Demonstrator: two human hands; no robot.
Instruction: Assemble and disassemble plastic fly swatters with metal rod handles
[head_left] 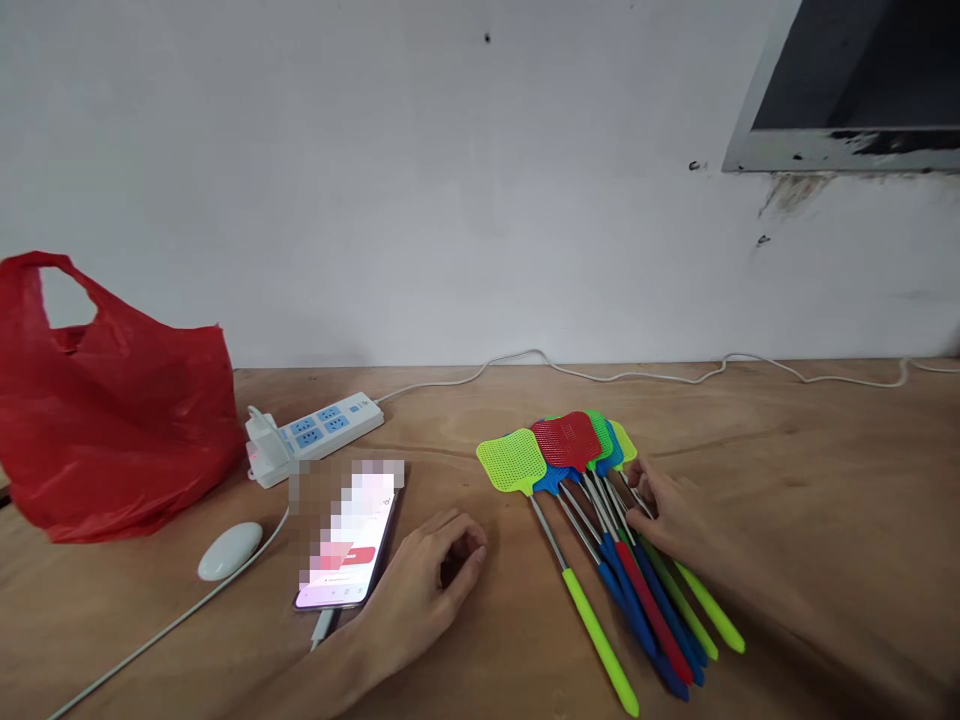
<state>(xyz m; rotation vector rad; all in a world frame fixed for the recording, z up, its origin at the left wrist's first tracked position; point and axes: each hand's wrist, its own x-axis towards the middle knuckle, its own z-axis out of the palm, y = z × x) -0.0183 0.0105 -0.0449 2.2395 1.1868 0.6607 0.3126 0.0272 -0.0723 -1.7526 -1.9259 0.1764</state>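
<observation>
Several fly swatters [600,520] with green, red and blue heads and handles lie fanned out on the wooden table [825,470]. My right hand [667,510] rests on their metal shafts, fingers spread flat over them. My left hand [427,585] lies on the table with its fingers loosely curled, holding nothing, just right of a phone [349,545] with a lit screen.
A red plastic bag [105,410] sits at the left. A white power strip [311,435] with a cable lies behind the phone, and a white oval device [229,550] lies on its cord. A white wall rises at the table's back edge.
</observation>
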